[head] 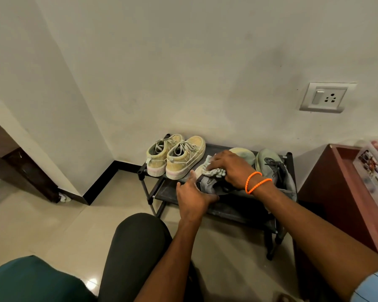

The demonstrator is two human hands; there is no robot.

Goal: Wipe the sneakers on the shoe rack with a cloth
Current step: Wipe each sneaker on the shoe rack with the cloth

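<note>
A low black shoe rack stands against the pale wall, near the corner of the room. On its top shelf there are two pairs of sneakers. The yellowish pair sits on the left side, the two shoes just beside each other, heels toward the camera, laces tied. The grey pair is on the right side. The right grey sneaker stands untouched near the right end of the rack. The left grey sneaker is under both hands.

The right hand lies on top of this sneaker, and its fingers are curled over a crumpled pale cloth, pressing it on the upper of the shoe. Two orange bands are around the right wrist. The left hand grips the heel part of the same sneaker from the near side; the thumb goes up along the side of the shoe and the fingers wrap under the back.

A dark red cabinet is just to the right of the rack, with a clear plastic container on it. A switch and socket plate is on the wall above. The person's knee in dark trousers is in front of the rack, on the shiny tile floor.
</note>
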